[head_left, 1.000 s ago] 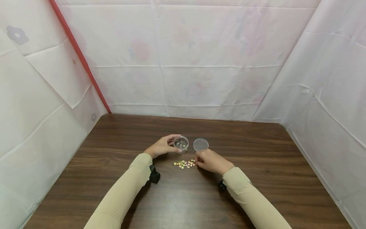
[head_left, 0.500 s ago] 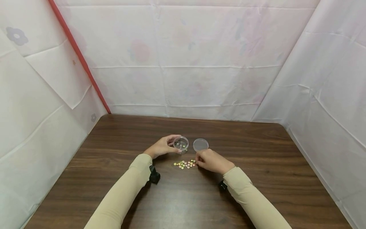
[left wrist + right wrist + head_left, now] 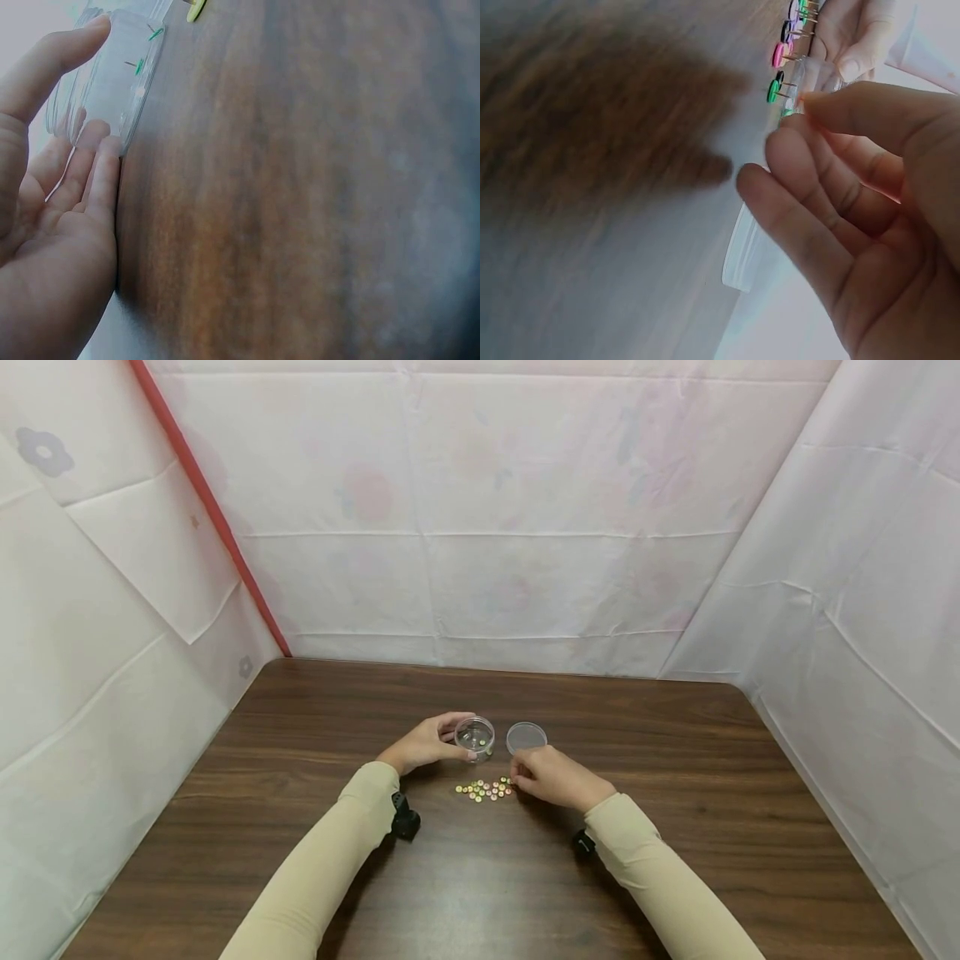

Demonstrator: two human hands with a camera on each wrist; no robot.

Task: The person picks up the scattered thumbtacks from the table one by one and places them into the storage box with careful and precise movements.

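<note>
My left hand (image 3: 423, 744) grips a clear round plastic jar (image 3: 475, 739), thumb on the near side and fingers on the far side. A couple of green-headed thumbtacks (image 3: 139, 66) lie inside the jar. In front of it is a loose cluster of thumbtacks (image 3: 486, 789) with coloured flat heads; in the right wrist view their pins point up off the table. At the cluster's right end, my right hand (image 3: 557, 777) pinches with thumb and forefinger. A small green thumbtack (image 3: 787, 112) shows at these fingertips, mostly hidden behind them.
A clear round lid (image 3: 527, 737) lies on the table right of the jar, just beyond my right hand. The brown wooden table (image 3: 465, 885) is bordered by white fabric (image 3: 480, 585) at the back and on both sides.
My right hand has risen slightly, its fingertips lifting a little away from the cluster's right end. The left hand and the jar have stayed in place.
</note>
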